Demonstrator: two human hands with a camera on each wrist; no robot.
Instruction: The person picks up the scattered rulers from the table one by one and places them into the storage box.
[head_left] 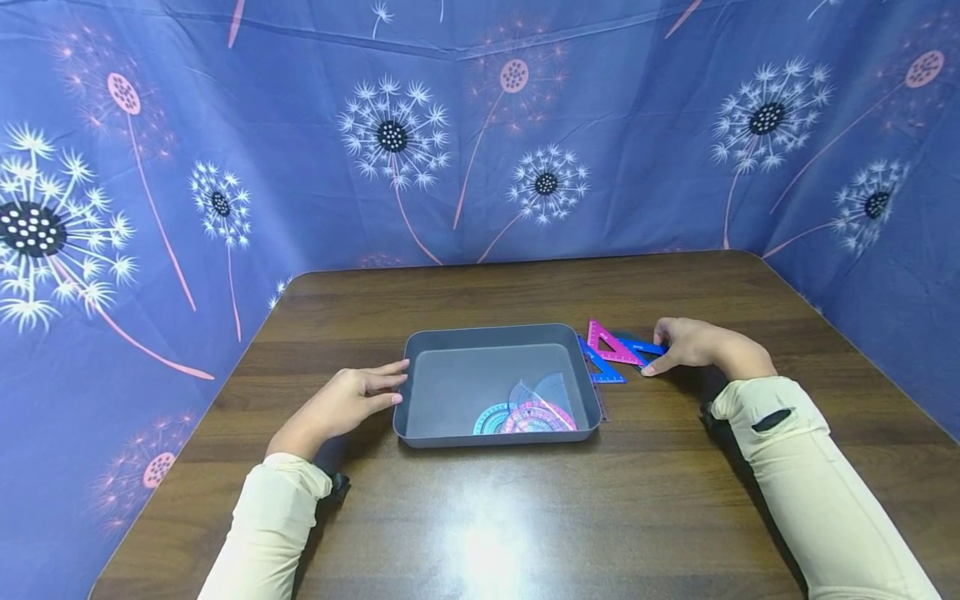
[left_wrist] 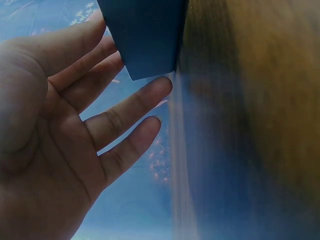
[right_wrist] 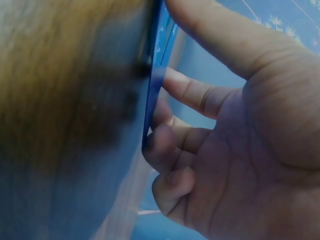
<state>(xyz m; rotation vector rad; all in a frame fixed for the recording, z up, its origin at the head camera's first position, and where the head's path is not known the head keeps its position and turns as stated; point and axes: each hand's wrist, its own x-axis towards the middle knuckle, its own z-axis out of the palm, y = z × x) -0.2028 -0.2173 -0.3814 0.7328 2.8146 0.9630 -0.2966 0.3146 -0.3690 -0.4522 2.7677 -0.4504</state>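
My left hand [head_left: 347, 405] lies against the left wall of a dark grey tray [head_left: 450, 392], its fingers nearly straight and touching the rim. In the left wrist view the fingers [left_wrist: 127, 112] are spread beside the tray's corner [left_wrist: 147, 40]. At the right, my right hand [head_left: 697, 344] pinches a blue set square [head_left: 645, 347] between thumb and fingers; the right wrist view shows its blue edge [right_wrist: 159, 65] nearly on end. A pink set square [head_left: 621, 357] and another blue set square [head_left: 609, 378] lie between the tray and that hand, partly overlapping.
Inside the tray's front right corner lie a turquoise protractor [head_left: 489, 421], a pink protractor [head_left: 538, 418] and clear bluish pieces [head_left: 553, 390]. The brown wooden table [head_left: 420, 508] meets a blue dandelion-patterned cloth [head_left: 465, 217] at the back and sides.
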